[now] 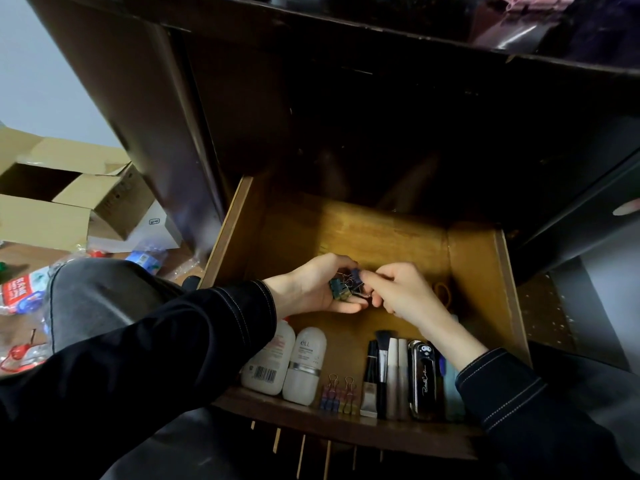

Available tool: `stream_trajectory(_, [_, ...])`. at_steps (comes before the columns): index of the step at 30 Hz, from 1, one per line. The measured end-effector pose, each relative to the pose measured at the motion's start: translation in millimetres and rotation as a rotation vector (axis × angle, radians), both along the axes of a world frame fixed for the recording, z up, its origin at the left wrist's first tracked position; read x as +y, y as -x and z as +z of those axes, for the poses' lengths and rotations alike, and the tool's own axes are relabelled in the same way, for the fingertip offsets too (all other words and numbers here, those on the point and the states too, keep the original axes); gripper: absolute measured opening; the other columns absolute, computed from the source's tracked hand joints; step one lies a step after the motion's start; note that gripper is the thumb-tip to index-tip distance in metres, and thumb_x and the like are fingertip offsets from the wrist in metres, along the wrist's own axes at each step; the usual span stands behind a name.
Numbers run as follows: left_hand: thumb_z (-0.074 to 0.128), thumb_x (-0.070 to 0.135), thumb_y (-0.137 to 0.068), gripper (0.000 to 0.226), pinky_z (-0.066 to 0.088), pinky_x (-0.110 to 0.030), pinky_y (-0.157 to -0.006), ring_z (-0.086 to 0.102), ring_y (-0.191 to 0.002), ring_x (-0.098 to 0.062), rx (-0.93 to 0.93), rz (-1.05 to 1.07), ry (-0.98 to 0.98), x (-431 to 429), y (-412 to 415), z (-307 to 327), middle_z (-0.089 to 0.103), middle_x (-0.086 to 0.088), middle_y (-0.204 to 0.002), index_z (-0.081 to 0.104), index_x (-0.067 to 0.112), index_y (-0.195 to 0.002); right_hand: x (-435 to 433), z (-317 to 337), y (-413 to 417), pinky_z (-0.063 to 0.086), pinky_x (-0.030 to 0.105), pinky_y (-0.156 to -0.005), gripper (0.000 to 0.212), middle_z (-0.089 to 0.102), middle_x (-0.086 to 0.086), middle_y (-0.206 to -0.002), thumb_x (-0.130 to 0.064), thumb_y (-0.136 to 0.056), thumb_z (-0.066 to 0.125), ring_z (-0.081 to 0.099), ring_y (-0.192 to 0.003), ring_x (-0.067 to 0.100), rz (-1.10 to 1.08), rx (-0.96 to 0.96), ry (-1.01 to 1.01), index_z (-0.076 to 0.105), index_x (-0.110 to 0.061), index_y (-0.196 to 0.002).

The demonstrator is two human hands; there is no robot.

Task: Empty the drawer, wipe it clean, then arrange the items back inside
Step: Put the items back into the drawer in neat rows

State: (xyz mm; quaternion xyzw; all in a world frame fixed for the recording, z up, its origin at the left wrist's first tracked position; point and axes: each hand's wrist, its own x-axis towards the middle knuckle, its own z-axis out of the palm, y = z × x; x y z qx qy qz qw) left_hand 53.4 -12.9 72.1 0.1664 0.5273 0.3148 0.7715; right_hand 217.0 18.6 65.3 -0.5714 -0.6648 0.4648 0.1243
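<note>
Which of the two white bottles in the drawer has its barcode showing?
The left bottle, half under the sleeve; the right bottle shows a silver band instead.

The bare wooden floor of the drawer is the brightest spot, lit warm yellow from above. Behind the drawer the cabinet is nearly black and hard to see into. Left of the drawer the boxes look bent and a bit fuzzy.

Wooden drawer open; white bottles, binder clips, cosmetics lined along front; loose clips in left hand
</note>
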Motion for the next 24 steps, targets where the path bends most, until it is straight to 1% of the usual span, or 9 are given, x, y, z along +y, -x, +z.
stream_trajectory(4, [0.043,0.017,-0.103,0.023,0.059,-0.031,-0.054,0.071,-0.074,-0.029,-0.046,0.081,0.052,1.0,2.8,0.3,0.066,-0.022,-0.096,0.053,-0.001,-0.114,0.4,4.1,0.4,0.036,0.020,-0.045,0.026,0.064,-0.002,-0.057,-0.030,-0.093,0.063,0.048,-0.047,0.008,-0.022,0.038,0.069,0.074,-0.014,-0.076])
stream_trajectory(8, [0.047,0.016,-0.100,0.015,0.057,-0.029,-0.051,0.066,-0.069,-0.029,0.004,0.200,0.098,3.2,5.3,-1.0,0.061,-0.022,-0.097,0.052,0.003,-0.104,0.3,11.1,0.2,0.035,0.017,-0.041,0.023,0.063,-0.001,-0.061,-0.024,-0.094,0.062,0.047,-0.050,0.010,-0.016,0.104,0.094,0.074,-0.012,-0.078])
stream_trajectory(11, [0.047,0.016,-0.098,0.015,0.054,-0.026,-0.046,0.060,-0.069,-0.027,0.042,0.312,0.112,4.9,7.8,-3.9,0.057,-0.020,-0.098,0.055,0.003,-0.099,1.9,14.7,-2.3,0.038,0.019,-0.046,0.021,0.064,-0.003,-0.060,-0.024,-0.093,0.063,0.048,-0.049,0.007,0.014,0.111,0.029,0.073,-0.015,-0.077])
stream_trajectory(13, [0.046,0.018,-0.099,0.020,0.053,-0.027,-0.048,0.058,-0.071,-0.025,0.056,0.331,0.111,6.7,7.9,-3.6,0.058,-0.016,-0.092,0.058,0.004,-0.093,2.6,13.4,-7.4,0.044,0.029,-0.053,0.019,0.068,-0.002,-0.063,-0.029,-0.091,0.065,0.055,-0.051,0.010,0.129,-0.064,-0.108,0.071,-0.021,-0.074])
stream_trajectory(14, [0.045,0.019,-0.099,0.022,0.053,-0.028,-0.050,0.058,-0.071,-0.025,0.062,0.325,0.105,7.1,8.0,-3.5,0.058,-0.015,-0.089,0.059,0.004,-0.091,1.9,11.6,-8.8,0.048,0.035,-0.059,0.018,0.069,0.000,-0.066,-0.031,-0.089,0.066,0.060,-0.058,0.015,0.213,-0.176,-0.161,0.070,-0.022,-0.074])
stream_trajectory(16, [0.043,0.019,-0.099,0.024,0.051,-0.028,-0.053,0.057,-0.070,-0.024,0.073,0.309,0.096,7.3,8.2,-3.5,0.058,-0.013,-0.085,0.061,0.005,-0.090,-1.5,8.4,-9.1,0.054,0.041,-0.065,0.016,0.070,-0.001,-0.070,-0.033,-0.086,0.068,0.066,-0.070,0.019,0.371,-0.293,-0.163,0.070,-0.024,-0.073])
stream_trajectory(18, [0.043,0.020,-0.099,0.025,0.050,-0.028,-0.054,0.057,-0.068,-0.023,0.078,0.292,0.102,7.2,8.0,-3.9,0.059,-0.012,-0.084,0.061,0.006,-0.090,-7.1,4.8,-6.3,0.055,0.041,-0.064,0.012,0.070,-0.009,-0.070,-0.033,-0.082,0.069,0.065,-0.067,0.012,0.502,-0.290,-0.094,0.073,-0.026,-0.073])
stream_trajectory(21, [0.043,0.021,-0.099,0.025,0.050,-0.027,-0.052,0.057,-0.066,-0.022,0.072,0.277,0.107,6.8,8.0,-3.5,0.059,-0.011,-0.083,0.062,0.006,-0.091,-17.1,-1.6,0.4,0.050,0.033,-0.060,0.010,0.070,-0.016,-0.069,-0.033,-0.081,0.071,0.059,-0.060,-0.001,0.685,-0.276,-0.022,0.076,-0.027,-0.076])
stream_trajectory(24, [0.044,0.022,-0.100,0.026,0.050,-0.024,-0.048,0.057,-0.067,-0.022,0.069,0.276,0.111,6.6,8.9,-3.4,0.059,-0.011,-0.083,0.062,0.006,-0.091,-25.6,-7.9,6.3,0.056,0.038,-0.069,0.010,0.072,-0.013,-0.076,-0.033,-0.081,0.071,0.065,-0.069,0.004,0.789,-0.269,0.035,0.077,-0.025,-0.080])
